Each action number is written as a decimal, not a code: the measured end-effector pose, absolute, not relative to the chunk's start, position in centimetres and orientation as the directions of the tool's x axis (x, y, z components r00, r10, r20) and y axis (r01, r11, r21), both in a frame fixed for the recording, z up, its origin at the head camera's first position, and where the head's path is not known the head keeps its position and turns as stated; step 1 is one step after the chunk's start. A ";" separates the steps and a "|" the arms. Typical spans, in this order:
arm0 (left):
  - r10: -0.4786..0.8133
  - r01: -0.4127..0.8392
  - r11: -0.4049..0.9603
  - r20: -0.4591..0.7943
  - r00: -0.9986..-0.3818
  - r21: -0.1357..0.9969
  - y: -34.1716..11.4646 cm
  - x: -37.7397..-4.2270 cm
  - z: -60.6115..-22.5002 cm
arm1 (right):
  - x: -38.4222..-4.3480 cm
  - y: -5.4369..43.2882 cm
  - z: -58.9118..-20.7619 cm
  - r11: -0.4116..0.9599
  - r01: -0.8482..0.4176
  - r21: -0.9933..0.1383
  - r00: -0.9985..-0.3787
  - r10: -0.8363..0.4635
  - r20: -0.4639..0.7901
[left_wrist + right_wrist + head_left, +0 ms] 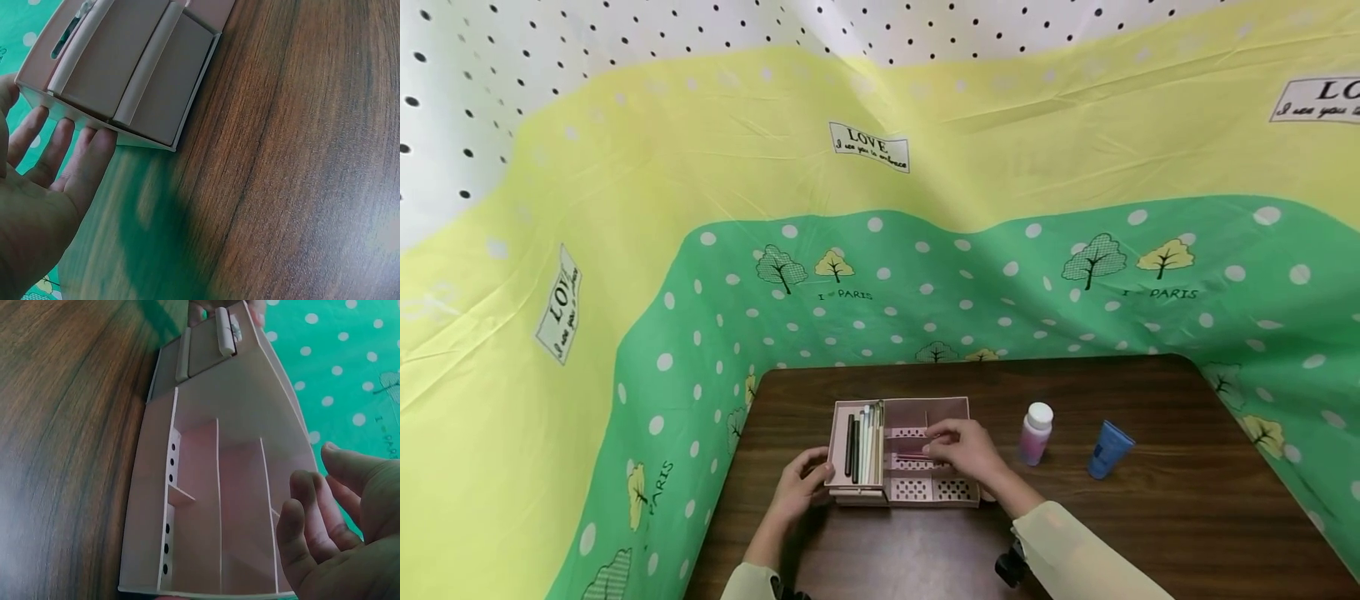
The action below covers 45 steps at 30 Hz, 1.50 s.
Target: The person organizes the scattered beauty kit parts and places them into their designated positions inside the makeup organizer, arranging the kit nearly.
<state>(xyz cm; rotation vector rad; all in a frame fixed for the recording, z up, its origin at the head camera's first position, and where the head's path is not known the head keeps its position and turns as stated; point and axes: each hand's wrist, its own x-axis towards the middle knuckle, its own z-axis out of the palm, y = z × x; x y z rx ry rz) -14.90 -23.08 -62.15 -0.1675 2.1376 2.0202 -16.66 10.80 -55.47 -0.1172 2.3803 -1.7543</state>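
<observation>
A pink desktop organizer (934, 502) stands on the table. Several slim pens and brushes (863, 442) lie on its left top section. My left hand (799, 487) is at its left side; in the left wrist view the fingertips (94, 140) rest against the side panel, beside the drawer fronts (119, 50). My right hand (964, 452) reaches over the open compartments on the right. In the right wrist view its fingers (292, 520) are loosely bent above the far compartment, with nothing visible between them. A thin reddish strip (912, 456) shows beside the fingertips in the head view.
To the right of the organizer stand a white-capped bottle (1033, 435) with a pink lower part and a blue tube (1109, 451). The dark wood table (1195, 500) borders a green and yellow patterned curtain (880, 308) at the back and sides.
</observation>
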 end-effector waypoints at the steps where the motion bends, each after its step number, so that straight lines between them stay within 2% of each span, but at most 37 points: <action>1: 0.057 -0.208 0.065 -0.211 -0.976 0.976 -23.1 -14.9 -62.2 | -16.6 11.0 -55.5 0.298 0.045 -0.954 -0.981 -0.165 -0.098; 23: 0.068 -0.191 0.050 -0.194 -0.979 0.980 -23.1 -14.5 -62.4 | -15.7 13.7 -56.3 0.368 0.061 -0.928 -0.995 -0.053 -0.086; 40: 0.072 -0.186 0.021 -0.187 -0.980 0.982 -23.0 -14.4 -62.4 | -14.6 16.9 -57.7 0.358 0.024 -0.933 -0.998 -0.039 -0.040; 45: 0.073 -0.180 0.020 -0.181 -0.981 0.983 -23.1 -14.6 -62.4 | -14.4 17.8 -57.8 0.408 0.031 -0.913 -0.999 -0.010 -0.039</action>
